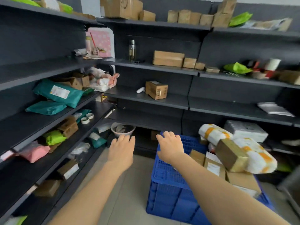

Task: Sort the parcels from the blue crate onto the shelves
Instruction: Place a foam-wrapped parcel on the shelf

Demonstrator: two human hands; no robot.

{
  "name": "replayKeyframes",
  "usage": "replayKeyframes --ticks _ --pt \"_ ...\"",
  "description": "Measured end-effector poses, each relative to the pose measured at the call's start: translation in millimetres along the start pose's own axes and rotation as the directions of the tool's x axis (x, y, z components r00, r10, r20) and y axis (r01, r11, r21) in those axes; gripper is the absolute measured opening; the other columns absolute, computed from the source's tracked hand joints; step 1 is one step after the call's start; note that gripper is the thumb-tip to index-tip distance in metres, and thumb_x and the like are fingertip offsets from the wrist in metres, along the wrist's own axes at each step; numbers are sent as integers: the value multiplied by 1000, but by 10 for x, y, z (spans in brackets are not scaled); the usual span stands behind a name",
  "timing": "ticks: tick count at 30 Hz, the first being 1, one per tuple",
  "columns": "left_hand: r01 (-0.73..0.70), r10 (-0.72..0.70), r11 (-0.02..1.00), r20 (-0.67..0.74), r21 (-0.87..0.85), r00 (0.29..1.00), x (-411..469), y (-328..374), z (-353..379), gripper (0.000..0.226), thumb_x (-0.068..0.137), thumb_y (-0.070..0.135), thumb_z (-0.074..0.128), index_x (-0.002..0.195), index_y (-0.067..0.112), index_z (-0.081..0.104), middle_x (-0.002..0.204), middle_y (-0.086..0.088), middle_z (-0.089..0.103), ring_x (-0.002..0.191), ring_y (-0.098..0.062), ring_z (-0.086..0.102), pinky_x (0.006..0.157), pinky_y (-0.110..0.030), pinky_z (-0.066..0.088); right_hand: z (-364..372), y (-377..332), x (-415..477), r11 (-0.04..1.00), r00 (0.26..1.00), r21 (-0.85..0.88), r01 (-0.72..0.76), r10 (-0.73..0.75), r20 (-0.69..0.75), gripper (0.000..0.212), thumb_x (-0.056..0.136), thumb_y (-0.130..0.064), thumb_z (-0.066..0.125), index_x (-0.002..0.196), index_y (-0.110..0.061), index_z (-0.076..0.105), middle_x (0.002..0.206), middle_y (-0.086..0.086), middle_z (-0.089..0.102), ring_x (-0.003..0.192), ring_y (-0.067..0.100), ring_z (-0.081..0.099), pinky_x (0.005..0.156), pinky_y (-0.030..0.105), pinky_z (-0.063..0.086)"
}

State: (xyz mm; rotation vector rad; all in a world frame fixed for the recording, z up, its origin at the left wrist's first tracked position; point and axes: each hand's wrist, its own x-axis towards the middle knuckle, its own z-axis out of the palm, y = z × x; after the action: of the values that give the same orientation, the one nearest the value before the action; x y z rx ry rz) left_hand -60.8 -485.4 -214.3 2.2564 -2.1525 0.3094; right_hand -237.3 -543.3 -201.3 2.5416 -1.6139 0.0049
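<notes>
The blue crate [168,189] stands on the floor at lower right, piled with cardboard boxes [230,155] and white-and-orange soft parcels [254,153]. My left hand [121,150] reaches forward over the floor, palm down, fingers relaxed, holding nothing. My right hand [170,146] hovers above the crate's far left rim, palm down, fingers loosely bent, also empty. Dark shelves [146,98] line the left and back walls. They carry teal bags [60,93], a brown box [156,90] and more parcels.
A pale bowl [122,128] sits on the lowest back shelf just beyond my left hand. Tape rolls [86,118] lie on a left shelf. A bottle [132,50] stands on an upper back shelf. Tiled floor [126,184] lies between the shelves and the crate.
</notes>
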Motion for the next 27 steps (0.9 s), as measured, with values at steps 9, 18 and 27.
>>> replayKeyframes --ticks 9,18,27 --pt "-236 241 966 39 -105 970 854 1775 224 71 89 23 61 149 16 23 145 -1 38 134 -22 32 103 -35 34 459 1805 -261 962 954 16 -271 266 135 50 91 -30 56 137 -21 40 132 7 44 125 30 39 100 42 35" --pt "-392 415 897 85 -204 906 1933 3277 577 68 93 18 54 152 15 19 151 -3 33 139 -24 27 110 -38 29 981 3302 -71 888 861 10 -461 444 250 49 87 -27 56 134 -23 43 129 7 46 123 29 40 97 40 36" --pt "-463 524 832 156 -307 838 2724 4658 860 68 93 19 55 151 17 20 149 -2 34 138 -24 28 109 -39 31 1494 4732 48 806 743 -11 -591 551 379 51 87 -38 60 134 -23 44 128 7 47 121 29 41 98 39 37"
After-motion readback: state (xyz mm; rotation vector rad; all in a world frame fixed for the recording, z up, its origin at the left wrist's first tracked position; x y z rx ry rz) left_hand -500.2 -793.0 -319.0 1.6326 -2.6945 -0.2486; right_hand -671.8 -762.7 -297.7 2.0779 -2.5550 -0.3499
